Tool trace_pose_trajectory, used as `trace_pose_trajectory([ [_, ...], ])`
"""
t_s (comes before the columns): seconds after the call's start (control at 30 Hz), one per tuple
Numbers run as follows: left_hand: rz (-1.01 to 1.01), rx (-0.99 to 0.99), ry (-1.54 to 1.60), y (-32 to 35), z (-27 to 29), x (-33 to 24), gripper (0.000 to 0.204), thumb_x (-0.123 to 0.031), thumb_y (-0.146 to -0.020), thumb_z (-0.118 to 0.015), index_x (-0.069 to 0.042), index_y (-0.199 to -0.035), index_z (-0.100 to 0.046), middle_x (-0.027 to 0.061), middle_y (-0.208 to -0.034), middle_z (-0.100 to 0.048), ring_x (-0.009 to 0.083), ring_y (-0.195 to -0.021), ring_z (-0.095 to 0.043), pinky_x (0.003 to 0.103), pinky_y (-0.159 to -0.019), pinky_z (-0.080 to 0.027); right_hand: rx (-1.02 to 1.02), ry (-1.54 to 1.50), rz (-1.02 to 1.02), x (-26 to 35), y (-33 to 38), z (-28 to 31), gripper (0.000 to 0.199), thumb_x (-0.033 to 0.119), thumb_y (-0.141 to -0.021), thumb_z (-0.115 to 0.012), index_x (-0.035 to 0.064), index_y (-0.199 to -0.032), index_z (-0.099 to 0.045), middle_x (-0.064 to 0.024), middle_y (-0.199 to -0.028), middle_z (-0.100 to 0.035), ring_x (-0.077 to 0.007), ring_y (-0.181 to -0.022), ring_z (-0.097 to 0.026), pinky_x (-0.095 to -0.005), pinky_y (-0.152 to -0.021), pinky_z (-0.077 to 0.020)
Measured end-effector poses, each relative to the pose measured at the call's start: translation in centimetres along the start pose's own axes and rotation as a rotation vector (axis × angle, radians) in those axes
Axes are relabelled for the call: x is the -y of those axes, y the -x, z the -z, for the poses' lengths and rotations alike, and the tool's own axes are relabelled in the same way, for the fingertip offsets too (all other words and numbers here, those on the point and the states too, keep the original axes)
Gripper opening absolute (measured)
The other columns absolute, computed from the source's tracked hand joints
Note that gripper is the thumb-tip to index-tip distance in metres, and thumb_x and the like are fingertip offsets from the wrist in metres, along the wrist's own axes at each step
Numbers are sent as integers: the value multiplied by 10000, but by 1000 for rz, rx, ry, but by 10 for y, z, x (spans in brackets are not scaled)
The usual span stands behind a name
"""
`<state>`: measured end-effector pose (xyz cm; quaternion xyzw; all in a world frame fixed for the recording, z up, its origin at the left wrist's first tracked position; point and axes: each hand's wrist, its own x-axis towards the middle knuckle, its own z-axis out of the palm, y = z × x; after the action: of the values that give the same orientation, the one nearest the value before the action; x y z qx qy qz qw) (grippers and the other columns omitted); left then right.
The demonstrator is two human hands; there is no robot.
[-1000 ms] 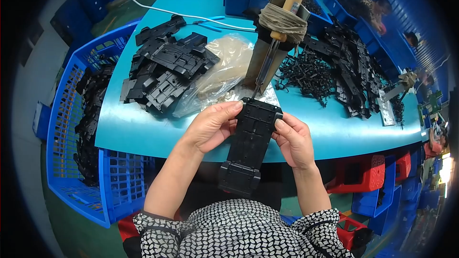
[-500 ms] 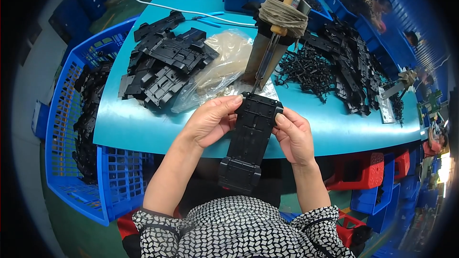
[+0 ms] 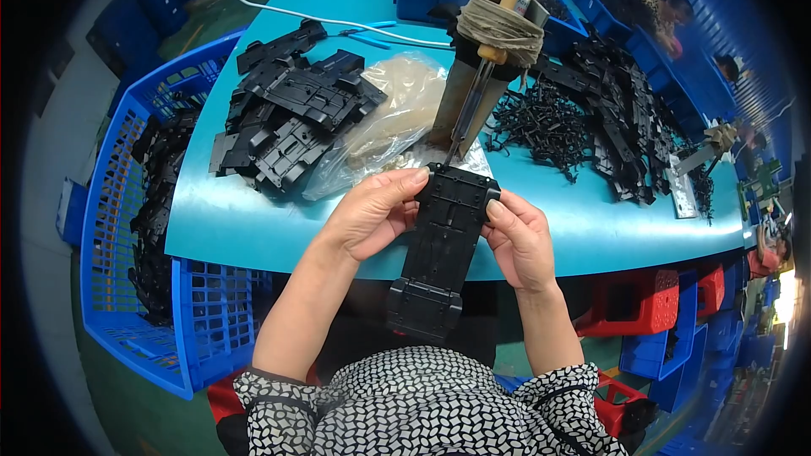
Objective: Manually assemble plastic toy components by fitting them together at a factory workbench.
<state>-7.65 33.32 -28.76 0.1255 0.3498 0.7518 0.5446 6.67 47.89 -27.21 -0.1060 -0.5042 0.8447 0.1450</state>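
**Both hands on a black chassis at the table edge**

While we look down from the head camera, we see the left hand [image 3: 372,215] and the right hand [image 3: 519,241] holding a long black chassis [image 3: 439,253] between them. It hangs lengthwise over the near edge of the table [image 3: 253,228], its far end above the tabletop and its near end toward the patterned shirt [image 3: 422,409]. Our left hand curls over the far left corner, fingertips laid on the top edge. Our right hand pinches the right side, thumb on the upper face and the other fingers tucked behind, so we cannot tell how they sit.

Just beyond the chassis stands an iron [image 3: 486,51] on its stand, its tip pointing down near the part's far end. Left of it lies a clear bag [image 3: 393,114], and beside that a pile of black parts [image 3: 291,118]. A blue crate [image 3: 135,228] at our left holds more. Small black pieces [image 3: 541,122] are heaped to the right.
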Motion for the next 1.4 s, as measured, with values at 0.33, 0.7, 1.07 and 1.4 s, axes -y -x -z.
trace_pose_trajectory([
  [0.33,8,-22,-8,0,0,-1,247,-226,-884,-572,-24,-1025,-586,-5,-880,-609,40,-708,-519,201,-673,-452,4,-4,1,0,0,0,296,117,-891,-528,-60,-1129,-538,-87,-1010,-609,-126,-868,-571,-269,-776,-461],
  [0.7,12,-19,-10,1,-3,-3,248,-226,-881,-576,-26,-1028,-586,4,-897,-615,50,-724,-538,214,-683,-462,-13,-7,-10,-1,0,2,299,116,-884,-542,-55,-1130,-539,-77,-988,-614,-114,-847,-567,-250,-765,-457],
  [1.07,12,-18,-13,1,-3,-3,257,-230,-881,-574,-21,-1031,-586,17,-908,-623,62,-742,-559,220,-693,-467,-2,-12,7,-2,0,1,289,105,-886,-530,-54,-1127,-544,-81,-1007,-608,-126,-865,-568,-280,-778,-461],
  [1.4,6,1,-18,3,0,-4,258,-241,-876,-582,-30,-1025,-589,10,-903,-625,56,-734,-559,212,-684,-466,13,-15,-3,-2,0,1,284,112,-890,-526,-58,-1117,-544,-86,-1014,-605,-131,-877,-568,-285,-788,-463],
])
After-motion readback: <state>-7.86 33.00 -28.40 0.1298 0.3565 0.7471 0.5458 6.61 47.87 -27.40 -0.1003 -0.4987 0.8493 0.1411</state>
